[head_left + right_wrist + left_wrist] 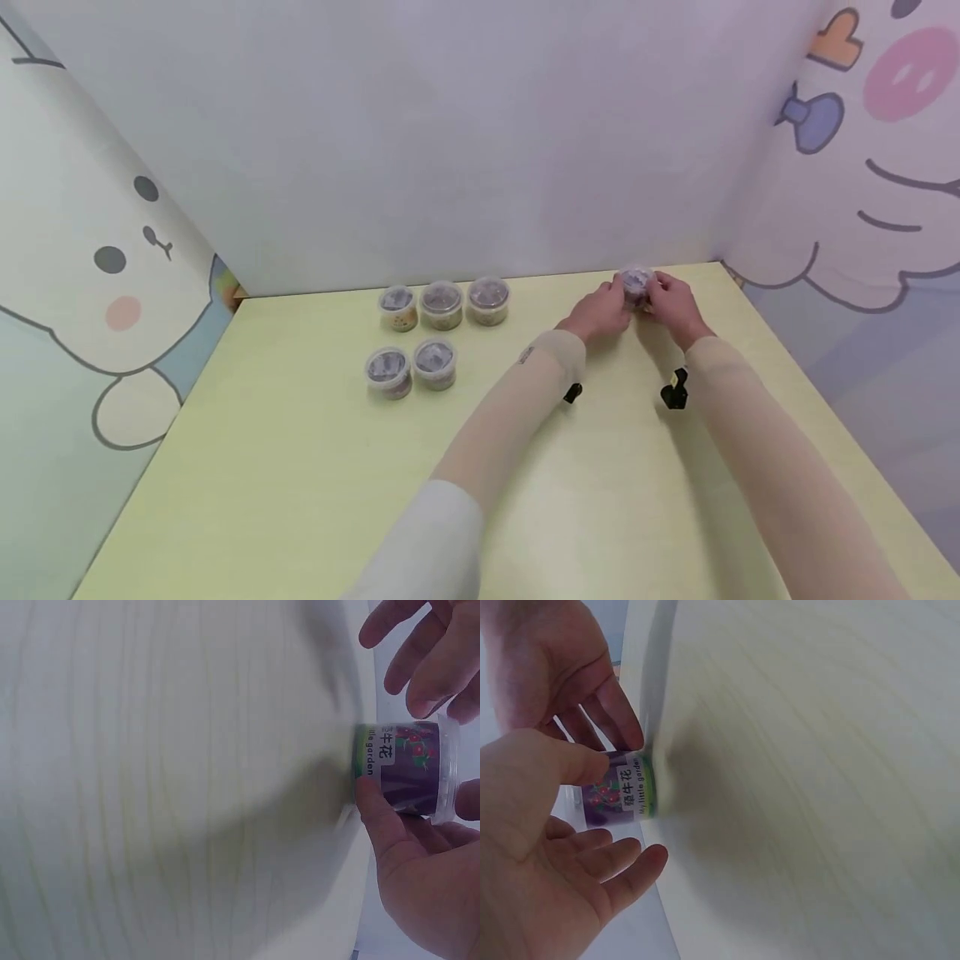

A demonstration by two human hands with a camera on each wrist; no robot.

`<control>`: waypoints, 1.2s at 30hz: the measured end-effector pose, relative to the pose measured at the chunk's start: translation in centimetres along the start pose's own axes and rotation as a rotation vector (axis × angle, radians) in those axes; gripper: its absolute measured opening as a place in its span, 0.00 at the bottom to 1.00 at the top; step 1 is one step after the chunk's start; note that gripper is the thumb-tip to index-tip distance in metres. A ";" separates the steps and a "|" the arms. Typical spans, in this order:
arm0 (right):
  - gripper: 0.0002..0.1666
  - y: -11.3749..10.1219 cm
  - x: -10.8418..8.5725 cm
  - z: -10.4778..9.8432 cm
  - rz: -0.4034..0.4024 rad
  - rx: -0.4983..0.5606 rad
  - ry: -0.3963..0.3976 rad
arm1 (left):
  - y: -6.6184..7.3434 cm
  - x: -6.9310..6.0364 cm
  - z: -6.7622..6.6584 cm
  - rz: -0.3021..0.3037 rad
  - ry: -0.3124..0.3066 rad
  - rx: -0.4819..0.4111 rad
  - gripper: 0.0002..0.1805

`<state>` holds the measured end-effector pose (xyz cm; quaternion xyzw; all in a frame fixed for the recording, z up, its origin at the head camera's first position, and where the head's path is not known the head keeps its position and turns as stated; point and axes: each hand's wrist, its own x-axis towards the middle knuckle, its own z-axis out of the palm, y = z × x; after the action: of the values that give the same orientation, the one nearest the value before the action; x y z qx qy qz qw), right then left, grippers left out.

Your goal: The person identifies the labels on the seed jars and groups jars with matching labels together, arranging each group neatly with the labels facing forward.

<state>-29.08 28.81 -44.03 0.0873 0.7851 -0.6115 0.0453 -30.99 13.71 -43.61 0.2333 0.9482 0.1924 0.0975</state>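
Both of my hands are at one small plastic cup (636, 282) with a clear lid, near the table's back right edge. The wrist views show its purple label (609, 796) with red berries, a green band and the words "My little garden". My left hand (602, 312) pinches the cup from the left with thumb and forefinger, the other fingers spread away. From the right, my right hand (677, 307) holds it, a digit along its side (382, 821) and others partly hidden behind. Whether the cup's base touches the table cannot be told.
Several similar lidded cups stand left of the hands. The back row includes a cup (489, 301) at its right end; the front row has a left cup (388, 372) and a right cup (435, 363). A wall (420, 150) rises behind the pale yellow-green table (300, 483).
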 end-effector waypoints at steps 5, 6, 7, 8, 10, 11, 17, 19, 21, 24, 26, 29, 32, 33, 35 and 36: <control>0.34 -0.1 -0.3 0.4 0.002 0.069 0.012 | 0.4 -0.1 -0.3 -0.020 -0.003 0.044 0.42; 0.34 0.0 -0.3 0.5 -0.001 0.076 0.011 | 0.4 -0.1 -0.3 -0.025 -0.002 0.045 0.42; 0.34 0.0 -0.2 0.4 0.001 0.072 0.010 | 0.5 -0.1 -0.3 -0.030 -0.001 0.046 0.43; 0.34 0.0 -0.2 0.3 0.003 0.072 0.010 | 0.6 -0.1 -0.3 -0.036 -0.003 0.043 0.43; 0.34 0.1 -0.2 0.2 0.010 0.069 0.010 | 0.7 -0.2 -0.3 -0.040 -0.005 0.032 0.44; 0.34 0.1 -0.2 0.1 0.015 0.068 0.010 | 0.7 -0.2 -0.3 -0.040 -0.007 0.026 0.44; 0.34 0.3 -0.3 0.2 0.028 0.083 0.012 | 0.6 -0.8 -0.5 -0.034 -0.019 0.019 0.43; 0.34 0.3 -0.3 0.2 0.028 0.090 0.011 | 0.5 -0.9 -0.6 -0.028 -0.022 0.019 0.42; 0.34 0.2 -0.3 0.3 0.021 0.094 0.007 | 0.4 -0.9 -0.7 -0.017 -0.026 0.013 0.42; 0.35 0.3 -0.3 0.2 0.024 0.106 0.003 | 0.2 -0.9 -0.8 0.004 -0.030 -0.016 0.42; 0.35 0.4 -0.2 0.1 0.037 0.123 -0.009 | 0.0 -0.9 -0.8 0.011 -0.029 -0.045 0.42; 0.37 0.6 0.2 0.1 0.069 0.153 -0.031 | -0.4 -0.9 -0.7 0.028 -0.020 -0.071 0.42; 0.37 0.7 0.4 0.0 0.097 0.189 -0.046 | -0.8 -0.7 -0.6 0.059 -0.011 -0.075 0.42; 0.37 0.7 0.4 0.0 0.102 0.192 -0.051 | -0.8 -0.7 -0.6 0.067 -0.008 -0.069 0.42; 0.36 0.5 0.3 -0.1 0.104 0.198 -0.071 | -0.9 -0.7 -0.7 0.073 0.001 -0.043 0.40; 0.36 0.3 0.2 -0.1 0.103 0.198 -0.086 | -0.9 -0.7 -0.8 0.075 0.008 -0.025 0.39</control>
<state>-29.17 28.98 -44.33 0.1055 0.7127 -0.6860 0.1015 -30.94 12.33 -43.20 0.2665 0.9367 0.2087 0.0893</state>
